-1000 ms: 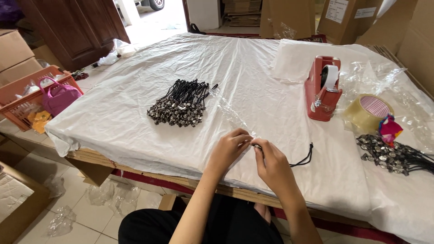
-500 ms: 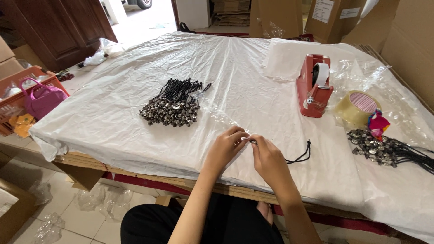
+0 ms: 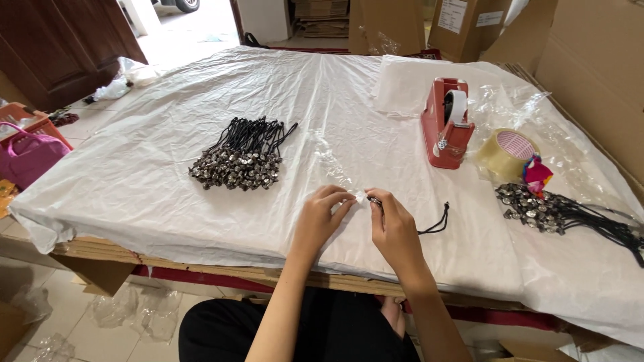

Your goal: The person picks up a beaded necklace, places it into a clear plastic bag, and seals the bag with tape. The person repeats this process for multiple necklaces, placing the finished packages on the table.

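Near edge of tabletop [image 3: 168, 194]: left hand [image 3: 320, 218] pinches clear bag [image 3: 335, 167]; right hand [image 3: 396, 231] pinches corded charm [image 3: 429, 224] at its mouth. Left pile [image 3: 241, 157] appears done; right pile [image 3: 557, 211] seemingly remains.

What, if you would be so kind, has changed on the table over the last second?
Very little. Both hands, left hand and right hand, stay together at the clear bag, the right still pinching the black cord. The bundle pile, tape dispenser and tape roll have not moved.
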